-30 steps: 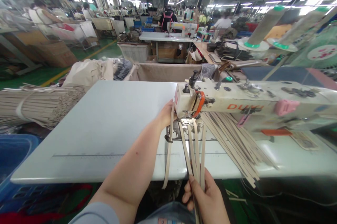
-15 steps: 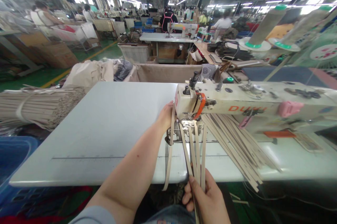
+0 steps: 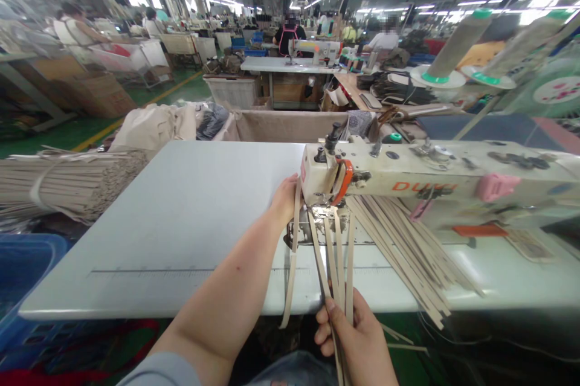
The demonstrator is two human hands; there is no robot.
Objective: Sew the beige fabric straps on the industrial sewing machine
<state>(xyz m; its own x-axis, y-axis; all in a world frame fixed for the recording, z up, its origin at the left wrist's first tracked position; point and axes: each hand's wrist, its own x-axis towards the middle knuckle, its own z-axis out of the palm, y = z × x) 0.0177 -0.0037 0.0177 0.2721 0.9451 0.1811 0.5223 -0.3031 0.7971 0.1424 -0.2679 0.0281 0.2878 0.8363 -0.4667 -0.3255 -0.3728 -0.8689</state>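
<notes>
My right hand is closed around several narrow beige fabric strips at the table's front edge. Their far ends fan out toward the needle area of a sewing machine. My left hand lies beside the left of the machine head, its fingertips mostly hidden behind it. One more beige strip hangs between that hand and the machine head and runs down past the table edge. Whether my left fingers grip it cannot be seen. Many loose strips lie spread under the machine arm.
A white sewing table bears the machine. On the left are a tied bundle of beige strips and a blue plastic basket. Thread cones stand at the right. Behind the table is a fabric-lined bin; people work farther back.
My right hand has shifted very slightly, still with the strips in it. My left hand and the machine look the same.
</notes>
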